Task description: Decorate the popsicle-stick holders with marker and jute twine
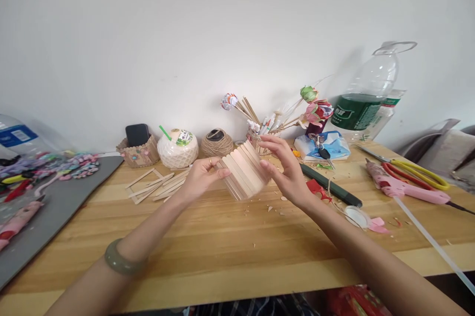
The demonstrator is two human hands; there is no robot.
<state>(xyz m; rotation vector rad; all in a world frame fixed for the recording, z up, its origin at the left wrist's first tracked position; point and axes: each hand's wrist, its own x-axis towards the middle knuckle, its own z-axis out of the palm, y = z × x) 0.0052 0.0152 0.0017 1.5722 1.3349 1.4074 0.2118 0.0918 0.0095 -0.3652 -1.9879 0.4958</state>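
A craft-stick piece [243, 171], several pale wooden sticks joined side by side, is held tilted above the table. My left hand [206, 175] pinches its left edge between thumb and fingers. My right hand [284, 170] is beside the right edge with fingers spread and curved; its thumb is close to the sticks, and I cannot tell whether it touches. The piece's lower edge is slightly blurred. Loose craft sticks [163, 186] lie on the table behind my left hand.
Along the wall stand a craft-stick box [138, 150] holding a phone, a wrapped coconut [178, 149], a twine ball [217, 144] and a large bottle [365, 93]. On the right lie a pink glue gun [406, 187], scissors [419, 172] and a dark green bar [330, 185]. A grey mat [74, 207] covers the left.
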